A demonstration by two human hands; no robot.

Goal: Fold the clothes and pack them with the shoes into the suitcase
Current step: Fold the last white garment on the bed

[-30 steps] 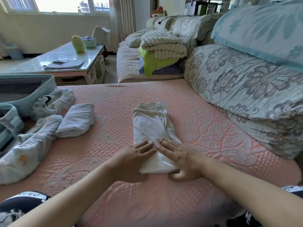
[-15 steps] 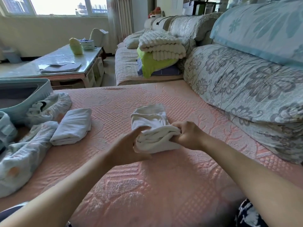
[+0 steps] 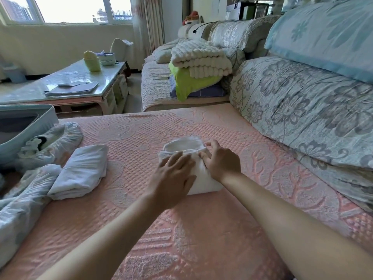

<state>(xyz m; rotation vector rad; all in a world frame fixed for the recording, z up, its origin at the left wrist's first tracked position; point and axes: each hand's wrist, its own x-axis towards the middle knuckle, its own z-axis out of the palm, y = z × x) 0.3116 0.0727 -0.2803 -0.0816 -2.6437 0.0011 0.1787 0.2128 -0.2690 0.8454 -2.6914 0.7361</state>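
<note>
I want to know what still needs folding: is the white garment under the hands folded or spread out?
Folded. The white garment is a compact bundle on the pink cover, with left hand and right hand pressing on it.

Two bare forearms enter from lower frame, no sleeves visible to the frame edge. Left hand [image 3: 173, 179] and right hand [image 3: 222, 161], centre frame: no gloves, rings, watch or bracelets visible. Fingernails short, unpainted as far as visible.

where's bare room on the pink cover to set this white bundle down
Bare: the pink cover between the folded white garment and the white bundle, and between the bundle and floral cushions. Crowded: left edge, by the suitcase.
</note>
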